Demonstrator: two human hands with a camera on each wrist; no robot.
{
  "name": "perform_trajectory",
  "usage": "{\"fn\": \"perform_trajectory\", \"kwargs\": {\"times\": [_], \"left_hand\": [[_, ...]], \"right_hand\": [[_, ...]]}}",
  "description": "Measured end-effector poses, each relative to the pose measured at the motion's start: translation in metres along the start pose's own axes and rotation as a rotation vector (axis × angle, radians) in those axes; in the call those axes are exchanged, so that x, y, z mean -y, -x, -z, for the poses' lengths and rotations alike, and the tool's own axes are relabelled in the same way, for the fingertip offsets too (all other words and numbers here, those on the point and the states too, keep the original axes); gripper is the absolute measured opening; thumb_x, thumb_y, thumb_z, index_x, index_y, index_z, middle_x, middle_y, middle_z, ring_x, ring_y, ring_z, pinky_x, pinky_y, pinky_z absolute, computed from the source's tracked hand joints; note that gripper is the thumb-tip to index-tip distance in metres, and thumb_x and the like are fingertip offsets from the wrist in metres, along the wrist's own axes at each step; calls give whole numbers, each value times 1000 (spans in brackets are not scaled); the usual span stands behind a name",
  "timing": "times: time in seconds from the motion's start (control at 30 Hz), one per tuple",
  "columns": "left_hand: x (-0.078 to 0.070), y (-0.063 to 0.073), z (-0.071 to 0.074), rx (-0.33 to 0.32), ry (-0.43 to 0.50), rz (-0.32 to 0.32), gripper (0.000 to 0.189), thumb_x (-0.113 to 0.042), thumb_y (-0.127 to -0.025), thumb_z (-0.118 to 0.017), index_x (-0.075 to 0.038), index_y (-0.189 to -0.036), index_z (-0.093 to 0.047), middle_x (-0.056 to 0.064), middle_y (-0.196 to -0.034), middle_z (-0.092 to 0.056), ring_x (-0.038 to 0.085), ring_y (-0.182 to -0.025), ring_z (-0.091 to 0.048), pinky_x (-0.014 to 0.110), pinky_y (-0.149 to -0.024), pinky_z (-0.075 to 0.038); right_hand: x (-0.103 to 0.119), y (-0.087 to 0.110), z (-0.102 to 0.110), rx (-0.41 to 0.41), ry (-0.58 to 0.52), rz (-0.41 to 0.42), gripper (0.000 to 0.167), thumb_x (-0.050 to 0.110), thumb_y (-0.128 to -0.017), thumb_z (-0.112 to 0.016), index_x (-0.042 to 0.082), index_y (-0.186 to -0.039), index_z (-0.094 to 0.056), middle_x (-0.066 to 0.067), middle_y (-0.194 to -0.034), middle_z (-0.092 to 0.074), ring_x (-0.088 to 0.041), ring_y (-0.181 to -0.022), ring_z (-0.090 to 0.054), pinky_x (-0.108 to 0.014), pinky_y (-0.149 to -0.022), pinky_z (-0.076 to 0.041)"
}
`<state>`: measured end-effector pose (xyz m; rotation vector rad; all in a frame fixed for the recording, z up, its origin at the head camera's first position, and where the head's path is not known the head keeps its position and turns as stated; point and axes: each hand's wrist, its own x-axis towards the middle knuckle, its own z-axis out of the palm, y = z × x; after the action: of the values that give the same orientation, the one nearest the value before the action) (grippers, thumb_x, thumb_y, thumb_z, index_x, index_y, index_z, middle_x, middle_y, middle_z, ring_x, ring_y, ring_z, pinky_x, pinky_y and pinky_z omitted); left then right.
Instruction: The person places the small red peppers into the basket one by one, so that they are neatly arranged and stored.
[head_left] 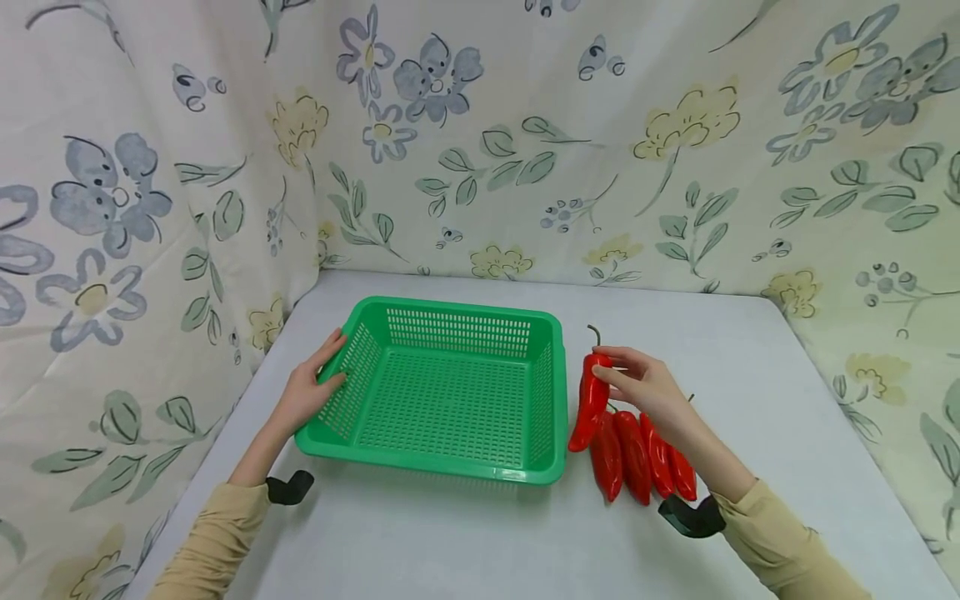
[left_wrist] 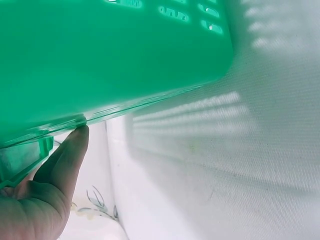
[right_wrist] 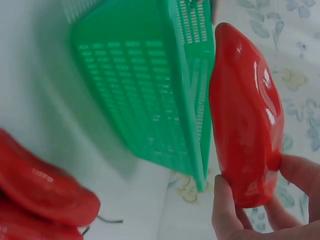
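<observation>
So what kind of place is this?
Probably a little tabletop workspace indoors, though I can't tell which room. There's a white tabletop, flowery cloth hanging behind it and at its sides, and a green basket with red peppers beside it.

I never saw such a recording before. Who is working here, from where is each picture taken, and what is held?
No machine shows here: a person works with two bare hands. The wide picture comes from a camera worn on the head; the other two come from cameras on the wrists. On the white table are a green basket and several red peppers, lying beside it. The left hand touches the basket's left edge. The right hand holds another red pepper near its stem end.
</observation>
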<state>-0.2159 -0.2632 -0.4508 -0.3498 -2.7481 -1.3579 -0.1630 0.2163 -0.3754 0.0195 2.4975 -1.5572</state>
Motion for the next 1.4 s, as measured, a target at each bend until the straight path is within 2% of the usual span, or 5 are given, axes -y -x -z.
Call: {"fn": "perform_trajectory", "kwargs": {"times": [0.33,0.6,0.83,1.1,1.4], "left_hand": [[-2,0,0,2,24,10,62,3,-90,-53,-3,-147,-31,12,-158,-19,40,-144,-16,61,-112,-20],[0,1,2,2,35,20,63,1,-90,-55,-6,-148,-32,7,-158,-19,37,-145,-16,60,-112,-20],[-1,1,1,-5,35,15,62,-1,-91,-55,-7,-148,-32,8,-158,-20,37,-145,-17,61,-112,-20],[-1,-3,0,-3,27,19,62,0,-90,-54,-6,-148,-32,8,-158,-20,35,-146,-16,59,-114,-19],[-2,0,1,-2,38,18,61,1,-90,-53,-4,-147,-32,8,-158,-20,35,-146,-16,58,-114,-20]], "right_hand": [[12,-15,-36,37,-129,-2,54,31,-94,-58,10,-141,-43,-20,-137,-49,-28,-113,-59,-34,-87,-55],[21,-26,-70,36,-213,-29,50,25,-93,-59,10,-139,-46,-19,-135,-51,-31,-114,-58,-40,-90,-54],[29,-34,-105,-18,-306,-35,45,19,-92,-60,7,-135,-51,-19,-128,-55,-30,-107,-61,-41,-87,-55],[42,-40,-150,-85,-404,17,40,14,-91,-63,3,-129,-56,-20,-121,-59,-28,-99,-63,-39,-82,-57],[52,-43,-199,-164,-376,90,36,15,-88,-65,3,-122,-61,-16,-117,-62,-31,-101,-60,-35,-73,-57]]}}
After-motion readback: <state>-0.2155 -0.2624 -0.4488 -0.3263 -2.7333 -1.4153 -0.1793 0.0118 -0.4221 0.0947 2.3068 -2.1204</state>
